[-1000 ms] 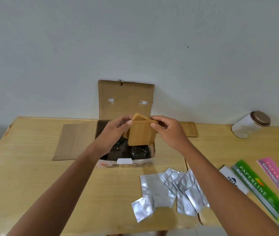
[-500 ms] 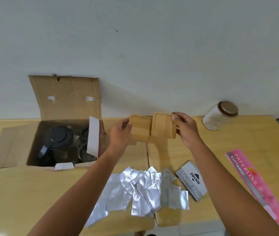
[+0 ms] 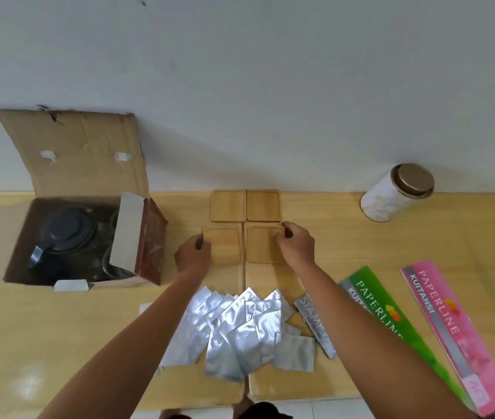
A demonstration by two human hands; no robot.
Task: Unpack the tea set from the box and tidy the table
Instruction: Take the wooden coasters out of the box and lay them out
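**Four wooden coasters laid in a square on the bench**

Well to the left of the left hand, an open cardboard box point(image 3: 67, 207) sits on the light wooden bench point(image 3: 43, 328), its rear flap upright against the wall. Inside it lies a dark teapot point(image 3: 66, 234) with a round lid, and dim glass pieces show beside it, too shadowed to identify. A loose cardboard divider point(image 3: 137, 237) leans out of the box on the side nearest the left hand.

The left hand point(image 3: 193, 255) grasps the left edge of the near-left coaster point(image 3: 225, 246), which lies flat on the bench. The right hand point(image 3: 296, 247) grasps the right edge of the near-right coaster point(image 3: 262, 244), fingertips curled over its raised rim. These two coasters lie just beside each other, with the seam of the bench running between them. Just beyond the hands, two more coasters, the far-left coaster point(image 3: 228, 205) and the far-right coaster point(image 3: 263, 205), lie side by side near the wall.

Between the two forearms, nearer the person, a heap of silver foil sachets point(image 3: 240, 331) overlaps in a fan. Under the right forearm rests a stamp pad box point(image 3: 315, 325), partly covered. To the right of the right hand lie a green Paperline receipt book point(image 3: 388, 313) and, further right, a pink Paperline receipt book point(image 3: 445, 325), both angled. Beyond and to the right of the right hand, a white canister point(image 3: 397, 193) with a brown lid stands close to the wall.
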